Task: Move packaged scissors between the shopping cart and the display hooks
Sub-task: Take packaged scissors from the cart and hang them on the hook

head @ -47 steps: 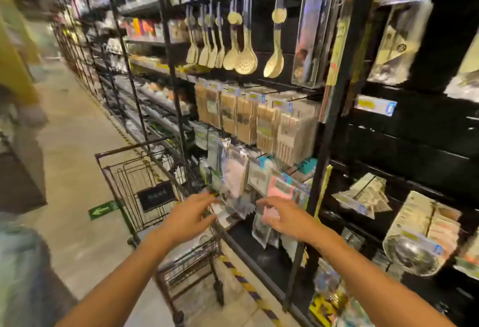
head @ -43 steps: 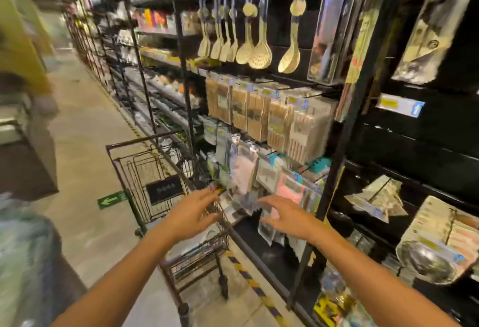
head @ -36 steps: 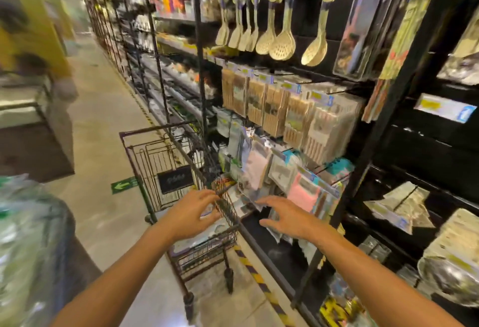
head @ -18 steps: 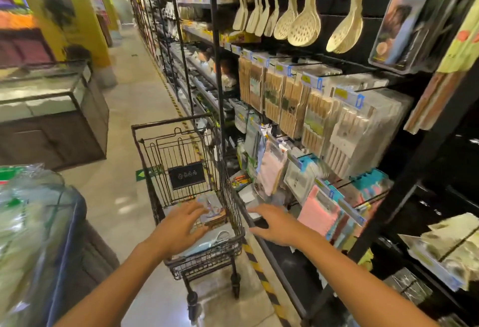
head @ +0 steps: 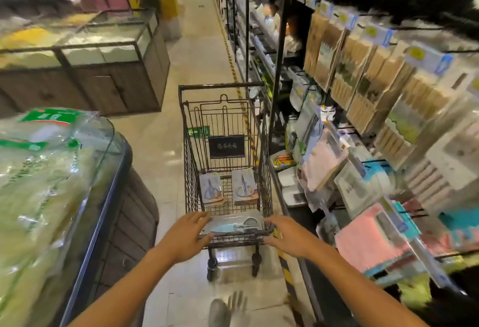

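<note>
A dark wire shopping cart (head: 264,130) stands in the aisle straight ahead. Two packaged scissors (head: 211,190) (head: 244,189) lean side by side at the far end of its basket. A third packaged pair with pale blue handles (head: 234,224) lies flat at the near end. My left hand (head: 186,236) reaches to the cart's near rim, fingers spread, touching the left edge of that near pack. My right hand (head: 289,236) hovers at the rim's right corner, fingers relaxed and holding nothing. Display hooks with hanging packs (head: 334,171) line the rack on the right.
A glass-edged counter with bagged goods (head: 51,184) bulges in on the left. A wooden display case (head: 85,67) stands further back left. Chopstick packs (head: 363,75) hang high on the right rack. My shoe (head: 220,311) shows below the cart. The aisle floor runs on beyond the cart.
My view has swung left from the rack to face the cart. Both hands have come away from the hanging packs to the cart's near rim.
</note>
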A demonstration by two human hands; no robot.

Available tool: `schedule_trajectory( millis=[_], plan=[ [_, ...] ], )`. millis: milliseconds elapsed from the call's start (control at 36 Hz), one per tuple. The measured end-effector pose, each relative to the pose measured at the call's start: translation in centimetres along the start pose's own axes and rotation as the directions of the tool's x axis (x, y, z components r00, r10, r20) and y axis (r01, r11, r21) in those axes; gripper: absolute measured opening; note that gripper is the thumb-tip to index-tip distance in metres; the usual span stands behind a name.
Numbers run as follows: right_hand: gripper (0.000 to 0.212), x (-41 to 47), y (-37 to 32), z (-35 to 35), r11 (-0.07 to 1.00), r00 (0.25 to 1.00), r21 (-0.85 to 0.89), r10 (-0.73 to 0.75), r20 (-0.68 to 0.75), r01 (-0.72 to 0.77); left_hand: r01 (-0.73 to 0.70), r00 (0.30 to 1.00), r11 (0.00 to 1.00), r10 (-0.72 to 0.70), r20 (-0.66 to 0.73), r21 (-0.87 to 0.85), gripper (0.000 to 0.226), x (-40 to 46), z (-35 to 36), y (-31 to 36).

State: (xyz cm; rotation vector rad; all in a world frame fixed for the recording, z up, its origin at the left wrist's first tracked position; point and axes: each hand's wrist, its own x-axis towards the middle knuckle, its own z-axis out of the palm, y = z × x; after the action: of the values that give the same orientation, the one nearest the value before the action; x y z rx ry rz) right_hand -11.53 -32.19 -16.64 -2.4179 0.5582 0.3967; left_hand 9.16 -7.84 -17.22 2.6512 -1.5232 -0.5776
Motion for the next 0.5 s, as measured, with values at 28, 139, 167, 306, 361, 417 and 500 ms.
schedule_trajectory(
  millis=[28,139,167,306,361,417,500],
  plan=[
    [0.062,1.0,0.0,0.1,1.0,1.0,-0.002,0.003,0.015,-0.003,0.006,1.0,1.0,-0.006,0.002,-0.013,0.105,0.5,0.4,-0.5],
    [0.061,4.9,-0.2,0.2,1.0,0.998,-0.027,0.003,0.056,-0.002,0.04,0.999,0.997,-0.038,0.039,-0.059,0.086,3.1,2.3,-3.4],
    [0.06,5.9,-0.2,0.2,1.0,0.998,-0.03,0.004,0.063,-0.003,0.047,0.998,0.996,-0.043,0.046,-0.078,0.086,3.8,2.8,-4.1],
    [0.061,10.3,0.0,1.0,0.998,0.992,-0.019,0.056,0.11,-0.055,0.051,0.995,0.99,-0.038,0.096,-0.135,0.092,6.9,4.9,-6.6],
    [0.061,11.9,0.0,1.5,0.997,0.99,-0.019,0.073,0.124,-0.072,0.056,0.993,0.985,-0.037,0.114,-0.163,0.092,8.1,5.7,-7.6],
    [0.061,13.5,0.1,2.0,0.996,0.987,-0.016,0.089,0.134,-0.088,0.051,0.99,0.983,-0.027,0.138,-0.177,0.087,9.3,6.4,-8.7],
    [0.057,15.5,0.0,2.3,0.994,0.982,-0.026,0.109,0.154,-0.106,0.03,0.993,0.985,-0.01,0.12,-0.171,0.069,11.0,7.3,-9.9]
  ],
)
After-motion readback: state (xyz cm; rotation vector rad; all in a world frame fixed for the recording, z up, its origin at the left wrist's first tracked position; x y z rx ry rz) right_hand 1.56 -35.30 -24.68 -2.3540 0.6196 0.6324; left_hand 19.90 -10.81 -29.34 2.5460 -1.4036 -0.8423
